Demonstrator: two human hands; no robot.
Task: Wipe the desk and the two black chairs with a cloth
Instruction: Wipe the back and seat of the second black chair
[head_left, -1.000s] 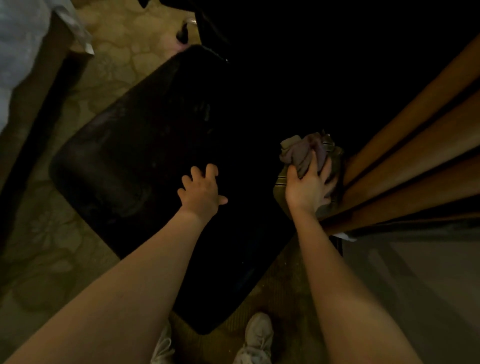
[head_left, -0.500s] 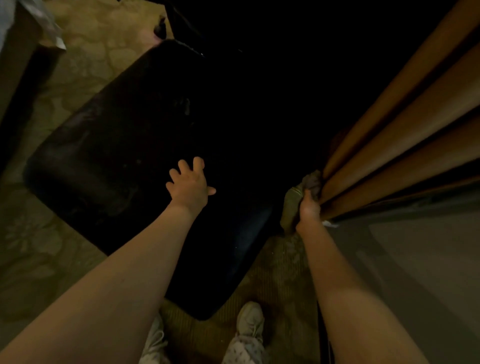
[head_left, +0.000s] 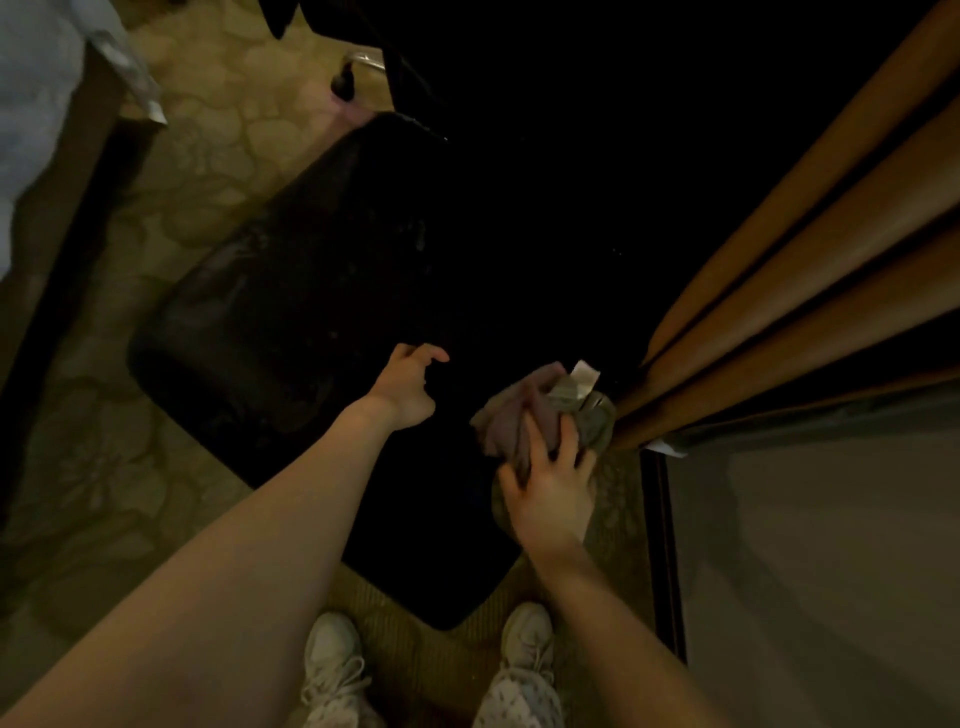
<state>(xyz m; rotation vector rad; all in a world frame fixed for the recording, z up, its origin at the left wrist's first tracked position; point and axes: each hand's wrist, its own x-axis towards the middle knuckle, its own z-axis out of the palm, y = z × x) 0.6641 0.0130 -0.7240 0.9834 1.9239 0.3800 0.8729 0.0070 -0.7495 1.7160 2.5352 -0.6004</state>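
Soft fabric, basically weightless: the bunched-up mauve and olive cloth (head_left: 540, 410) is wadded under the right hand (head_left: 550, 493), fingers curled over it, at the edge of the black padded chair seat (head_left: 291, 332). It'll squash and shift, so I'd grip the middle of the wad. The left hand (head_left: 408, 387) is beside it over the seat, fingers loose, holding nothing. An orange-brown curtain (head_left: 779, 260) hangs just past the cloth.

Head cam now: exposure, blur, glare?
Head view: heavily underexposed; black chair seat merges into pure black at upper centre. Head view: cloth and right hand slightly smeared. No glare; only the brown ridges at right catch warm light.
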